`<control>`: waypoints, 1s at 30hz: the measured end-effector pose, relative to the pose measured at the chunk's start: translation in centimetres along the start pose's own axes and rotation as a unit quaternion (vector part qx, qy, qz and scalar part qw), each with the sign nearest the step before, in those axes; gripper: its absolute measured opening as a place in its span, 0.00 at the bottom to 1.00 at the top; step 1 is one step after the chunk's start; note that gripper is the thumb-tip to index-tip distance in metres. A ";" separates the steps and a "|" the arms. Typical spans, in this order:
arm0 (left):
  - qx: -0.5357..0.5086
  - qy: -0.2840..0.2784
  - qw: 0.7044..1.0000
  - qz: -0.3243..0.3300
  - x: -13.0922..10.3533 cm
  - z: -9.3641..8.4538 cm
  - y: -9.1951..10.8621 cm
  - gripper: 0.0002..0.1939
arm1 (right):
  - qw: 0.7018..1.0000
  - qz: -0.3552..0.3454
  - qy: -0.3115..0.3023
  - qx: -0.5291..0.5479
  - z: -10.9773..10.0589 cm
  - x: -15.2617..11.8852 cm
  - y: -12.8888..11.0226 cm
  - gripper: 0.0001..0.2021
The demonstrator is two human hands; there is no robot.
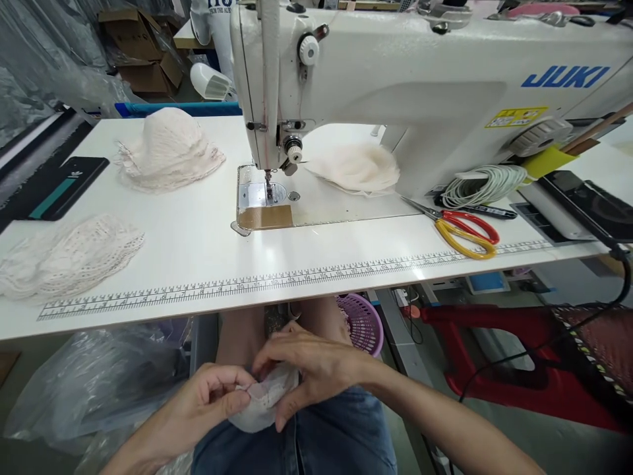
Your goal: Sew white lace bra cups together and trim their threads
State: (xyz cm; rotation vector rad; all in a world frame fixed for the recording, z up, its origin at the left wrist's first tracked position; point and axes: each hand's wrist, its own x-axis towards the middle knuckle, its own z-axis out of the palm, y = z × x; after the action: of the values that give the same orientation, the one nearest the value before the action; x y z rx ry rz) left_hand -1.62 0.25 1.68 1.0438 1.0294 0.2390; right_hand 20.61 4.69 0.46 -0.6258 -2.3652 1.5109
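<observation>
Over my lap, below the table edge, I hold a small piece of white fabric (262, 404), bunched and partly covered by my fingers. My left hand (215, 394) pinches its left side between thumb and fingertips. My right hand (314, 366) curves over the right side, with the thumb underneath and the fingers across the top. On the table above stands a white sewing machine (395, 72), its needle over the metal plate (260, 194). Cream fabric (359, 170) lies under the machine's arm.
A stacked lace hat (171, 148) and flat lace fabric (74, 254) lie on the left, near a black phone-like box (69, 188). Scissors (462, 231), coiled cable (484, 186) and a phone (593, 201) sit on the right. A purple basket (363, 323) stands below.
</observation>
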 end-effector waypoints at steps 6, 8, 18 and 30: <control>0.002 0.049 0.999 -0.021 -0.4 -0.2 0.6 0.18 | 0.997 0.021 -0.011 0.076 0.8 -0.5 1.6 0.13; -0.008 0.059 0.998 -0.026 -0.5 -0.2 0.6 0.17 | 0.996 0.024 0.002 0.081 0.8 -0.8 1.7 0.14; 0.089 0.044 0.995 -0.031 0.0 0.1 1.3 0.09 | 0.995 0.020 -0.006 0.094 1.0 0.1 1.2 0.09; 0.028 0.057 0.996 -0.062 0.3 -0.3 0.4 0.16 | 0.992 0.030 -0.028 0.118 0.5 -2.0 2.6 0.13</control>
State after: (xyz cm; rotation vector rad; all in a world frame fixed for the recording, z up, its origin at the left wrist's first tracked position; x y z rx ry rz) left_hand -1.55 0.79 1.76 1.0219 1.2062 0.1704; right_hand 22.67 4.27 -2.05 -0.6077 -2.1773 1.8218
